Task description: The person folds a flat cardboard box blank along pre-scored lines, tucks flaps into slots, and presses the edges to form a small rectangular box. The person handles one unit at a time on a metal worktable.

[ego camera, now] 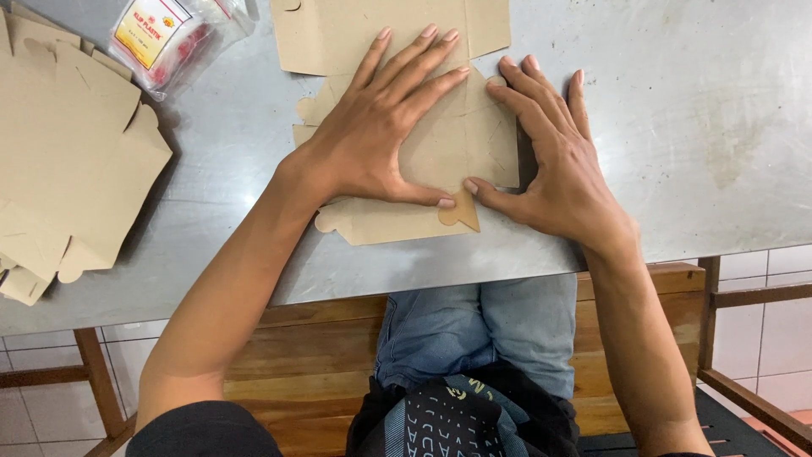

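Note:
A flat brown cardboard box blank (448,144) lies on the steel table (677,127) in front of me, partly folded over itself. My left hand (381,127) lies flat on it with fingers spread, pressing the fold down. My right hand (554,161) presses along the blank's right edge, fingers pointing away from me, thumb tip almost touching the left thumb near a small tab (461,211). Neither hand grips anything.
A second cardboard blank (338,34) lies just beyond the first. A stack of flat blanks (68,161) sits at the table's left edge. A clear plastic bag of small red items (169,38) lies at the back left. A wooden bench (321,338) is under me.

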